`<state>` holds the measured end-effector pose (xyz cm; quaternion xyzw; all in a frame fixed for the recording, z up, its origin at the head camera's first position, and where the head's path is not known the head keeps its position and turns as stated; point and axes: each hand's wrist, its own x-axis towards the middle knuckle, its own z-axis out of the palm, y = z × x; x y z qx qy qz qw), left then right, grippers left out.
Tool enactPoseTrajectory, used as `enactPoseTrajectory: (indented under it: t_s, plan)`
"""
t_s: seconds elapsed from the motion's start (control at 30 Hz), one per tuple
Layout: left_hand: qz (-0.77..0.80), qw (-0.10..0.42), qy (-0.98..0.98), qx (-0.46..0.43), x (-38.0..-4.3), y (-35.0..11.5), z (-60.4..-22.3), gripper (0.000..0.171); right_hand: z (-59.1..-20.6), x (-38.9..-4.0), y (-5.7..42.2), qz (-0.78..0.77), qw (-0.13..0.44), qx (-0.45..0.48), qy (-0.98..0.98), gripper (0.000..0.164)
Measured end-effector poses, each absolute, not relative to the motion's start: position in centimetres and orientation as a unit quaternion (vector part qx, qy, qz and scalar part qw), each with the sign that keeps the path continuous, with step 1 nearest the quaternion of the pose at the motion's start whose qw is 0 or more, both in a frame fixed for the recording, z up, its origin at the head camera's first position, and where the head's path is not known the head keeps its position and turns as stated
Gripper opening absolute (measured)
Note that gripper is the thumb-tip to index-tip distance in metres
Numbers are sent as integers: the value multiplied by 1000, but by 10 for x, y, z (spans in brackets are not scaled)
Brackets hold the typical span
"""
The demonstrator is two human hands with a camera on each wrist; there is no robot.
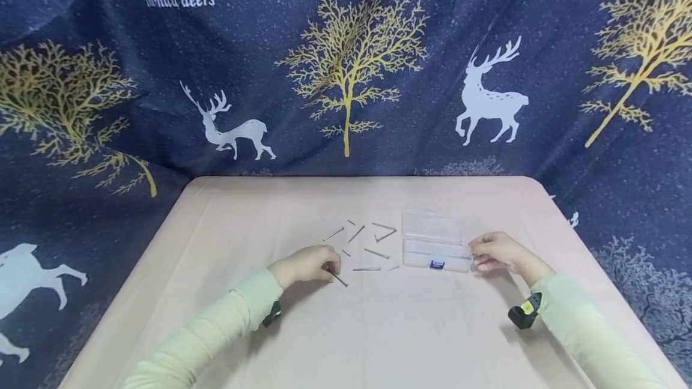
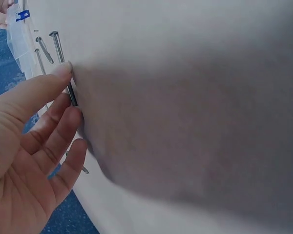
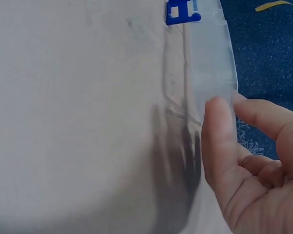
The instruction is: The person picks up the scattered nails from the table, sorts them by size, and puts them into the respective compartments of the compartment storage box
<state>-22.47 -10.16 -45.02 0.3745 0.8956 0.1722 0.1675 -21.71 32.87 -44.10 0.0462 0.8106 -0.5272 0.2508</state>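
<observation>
My left hand [image 1: 310,264] pinches a long metal nail [image 1: 339,279] between thumb and fingers, low over the table; its flat head points away from the hand. In the left wrist view, the same nail [image 2: 58,46] slants out past the thumb tip. A clear plastic box [image 1: 437,246] with a blue latch [image 1: 437,265] lies with its lid raised at the back. My right hand [image 1: 500,252] holds the right end of this box. The right wrist view shows the thumb [image 3: 218,131] on the near side of the box wall and the index finger behind it.
Several loose nails and small screw-like pieces lie between the left hand and the box, among them a nail [image 1: 366,269] close to the front and another nail [image 1: 333,234] farther back. The pale tabletop [image 1: 378,329] ends at a dark blue deer-print cloth [image 1: 378,161].
</observation>
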Motion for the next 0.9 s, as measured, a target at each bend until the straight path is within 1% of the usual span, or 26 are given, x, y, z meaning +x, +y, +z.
enactPoseTrajectory:
  t_s: [0.17,0.53,0.9]
  plan:
    - [164,160,897,378,-225,-102,-451,9,-440,-218,326,-528,237,45,814,45]
    - [181,168,886,392,-226,-104,-458,9,-451,-219,323,-544,208,43,812,45]
    - [136,144,901,387,-218,-103,-456,5,-457,-215,323,-551,197,31,811,44]
